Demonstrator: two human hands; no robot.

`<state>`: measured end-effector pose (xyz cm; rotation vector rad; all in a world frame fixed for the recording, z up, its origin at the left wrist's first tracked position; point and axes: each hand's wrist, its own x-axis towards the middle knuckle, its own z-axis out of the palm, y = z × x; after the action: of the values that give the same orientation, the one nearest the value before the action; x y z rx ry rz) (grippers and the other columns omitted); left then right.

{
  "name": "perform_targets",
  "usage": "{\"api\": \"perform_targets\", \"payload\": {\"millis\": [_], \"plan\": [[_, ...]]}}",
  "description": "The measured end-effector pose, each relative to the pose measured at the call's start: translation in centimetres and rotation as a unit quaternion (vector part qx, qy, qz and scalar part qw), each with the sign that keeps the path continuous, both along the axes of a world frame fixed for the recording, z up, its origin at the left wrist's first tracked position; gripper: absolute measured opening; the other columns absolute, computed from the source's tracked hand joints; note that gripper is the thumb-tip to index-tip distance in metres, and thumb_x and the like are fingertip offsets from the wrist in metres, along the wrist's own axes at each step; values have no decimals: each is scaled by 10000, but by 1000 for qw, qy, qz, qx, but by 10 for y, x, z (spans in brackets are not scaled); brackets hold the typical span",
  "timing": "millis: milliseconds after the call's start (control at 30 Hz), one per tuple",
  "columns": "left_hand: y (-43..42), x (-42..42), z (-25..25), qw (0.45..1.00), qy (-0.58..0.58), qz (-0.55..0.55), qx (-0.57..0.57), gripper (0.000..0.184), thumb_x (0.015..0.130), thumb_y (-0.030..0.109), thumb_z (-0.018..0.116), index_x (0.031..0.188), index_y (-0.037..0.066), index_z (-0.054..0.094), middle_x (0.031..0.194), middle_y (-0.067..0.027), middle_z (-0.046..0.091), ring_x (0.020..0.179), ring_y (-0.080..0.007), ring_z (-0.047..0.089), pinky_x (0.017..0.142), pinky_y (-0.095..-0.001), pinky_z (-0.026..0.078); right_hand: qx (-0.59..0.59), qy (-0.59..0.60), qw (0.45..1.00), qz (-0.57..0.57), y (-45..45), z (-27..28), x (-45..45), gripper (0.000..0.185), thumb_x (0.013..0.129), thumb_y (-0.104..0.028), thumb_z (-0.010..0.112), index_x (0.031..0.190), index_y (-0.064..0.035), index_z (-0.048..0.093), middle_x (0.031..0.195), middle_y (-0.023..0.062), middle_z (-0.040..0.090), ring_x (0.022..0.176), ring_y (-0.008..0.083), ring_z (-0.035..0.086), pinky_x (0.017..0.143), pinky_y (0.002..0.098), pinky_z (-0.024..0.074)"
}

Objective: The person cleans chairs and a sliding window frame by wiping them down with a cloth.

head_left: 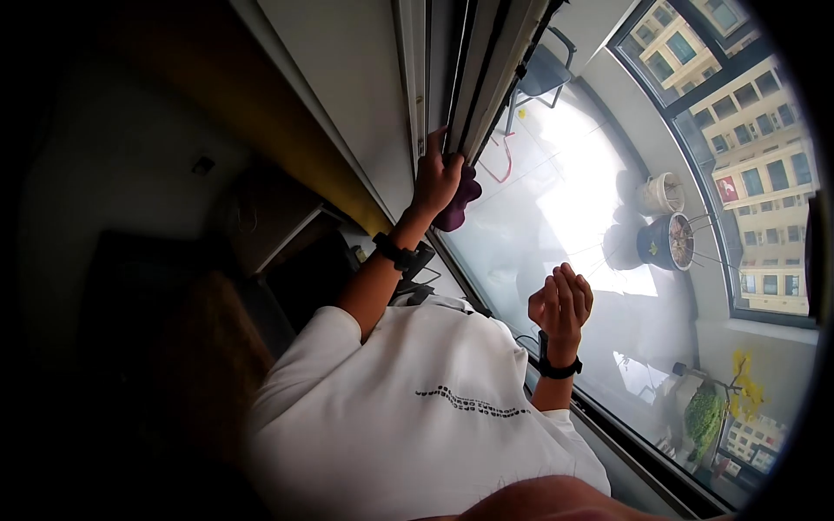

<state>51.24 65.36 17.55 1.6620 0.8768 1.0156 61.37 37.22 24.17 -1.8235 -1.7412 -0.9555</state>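
My left hand is raised to the edge of a sliding door frame, its fingers bent around the edge. A bunched purple cloth sticks out beside the palm on the glass side and appears gripped by this hand. Part of the cloth is hidden behind the fingers. My right hand is held up in front of the bright balcony, fingers curled and pressed together, with nothing visible in it. Black bands with small devices circle both wrists.
Beyond the door lies a sunlit tiled balcony with a dark chair, two plant pots and a green plant with yellow flowers. Large windows face apartment buildings. On the dim indoor side stands dark furniture.
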Motion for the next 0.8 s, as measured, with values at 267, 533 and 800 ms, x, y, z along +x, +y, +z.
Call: {"api": "perform_targets", "payload": {"millis": [267, 533, 800], "plan": [[-17, -10, 19, 986, 22, -160, -32, 421, 898, 121, 475, 1221, -53, 269, 844, -257, 604, 763, -349, 628, 715, -411, 487, 91, -28, 991, -95, -11, -15, -3, 154, 788, -59, 595, 906, -121, 672, 799, -2, 612, 838, 175, 638, 980, 385, 403], [-75, -19, 20, 963, -6, -262, -63, 537, 903, 114, 515, 1329, -19, 218, 758, -251, 635, 779, -403, 667, 793, -443, 501, -274, 368, 880, 126, 65, -81, -65, 115, 797, -108, 657, 904, -65, 662, 681, 96, 642, 611, 293, 633, 563, 380, 517], [-120, -15, 13, 936, 50, -348, -34, 566, 942, 135, 534, 1374, 50, 179, 736, -153, 653, 679, -270, 630, 707, -369, 489, -241, 338, 904, 98, 34, -109, -40, 325, 795, -126, 723, 1055, 51, 639, 979, 215, 652, 939, 402, 596, 755, 461, 504]]}}
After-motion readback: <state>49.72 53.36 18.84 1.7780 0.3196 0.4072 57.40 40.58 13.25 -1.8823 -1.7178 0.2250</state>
